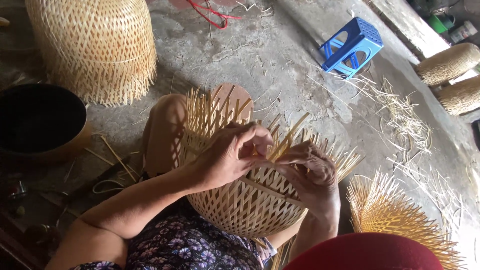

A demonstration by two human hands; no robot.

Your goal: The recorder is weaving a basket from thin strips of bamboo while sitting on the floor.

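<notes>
Both hands point(270, 165) pinch strips on bamboo basket point(245, 200)

Straw-yellow lattice-woven basket point(250, 200), blue plastic stool point(351, 46) — purple floral dress point(185, 245)

Single head-worn view, looking steeply down, close over the lap, concrete floor point(280, 60) beyond

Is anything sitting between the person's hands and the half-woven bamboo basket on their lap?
Nothing visible does. The left hand and right hand already rest on the bamboo basket, fingers pinching the loose upright strips at its open rim. The finished basket and blue stool stand well apart.
</notes>
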